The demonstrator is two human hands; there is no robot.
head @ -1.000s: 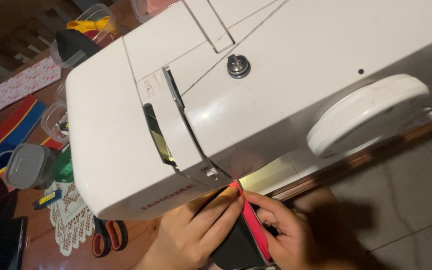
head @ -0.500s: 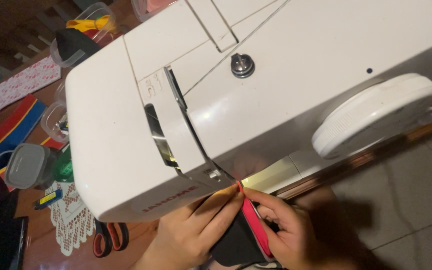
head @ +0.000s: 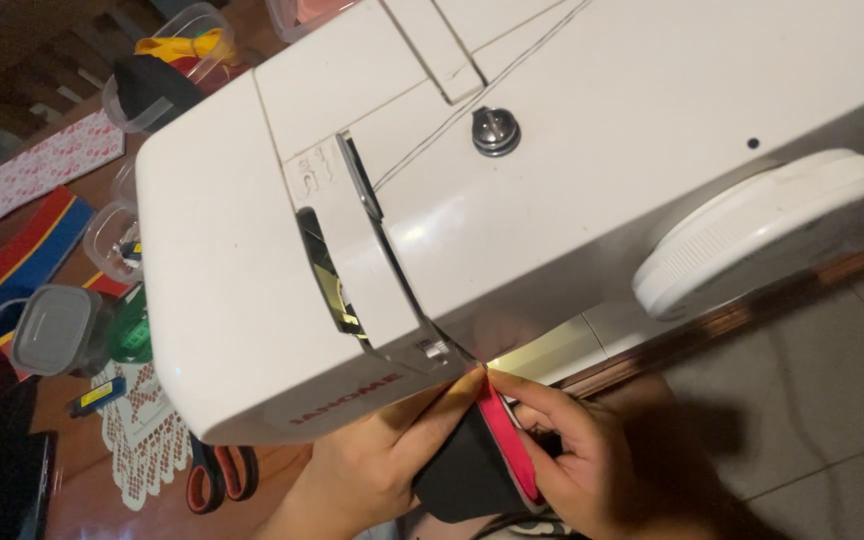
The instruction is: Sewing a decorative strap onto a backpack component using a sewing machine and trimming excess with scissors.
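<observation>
A big white sewing machine [head: 512, 200] fills the head view, with a round handwheel [head: 762, 235] at the right. Below its front edge, my left hand [head: 372, 460] and my right hand [head: 572, 455] hold a piece of black fabric [head: 467, 470] with a pink-red strip [head: 507, 440] along it. Fingers of both hands pinch the fabric where it passes under the machine head. The needle area is hidden by the machine body.
Scissors with orange-and-black handles [head: 220, 472] lie on a white lace doily [head: 137, 440] on the wooden table. Plastic containers [head: 52, 330] and coloured fabric pieces [head: 32, 245] sit at the left. Tiled floor [head: 812, 380] shows at the right.
The view has shifted slightly. My hands stay in about the same place, still pinching the fabric.
</observation>
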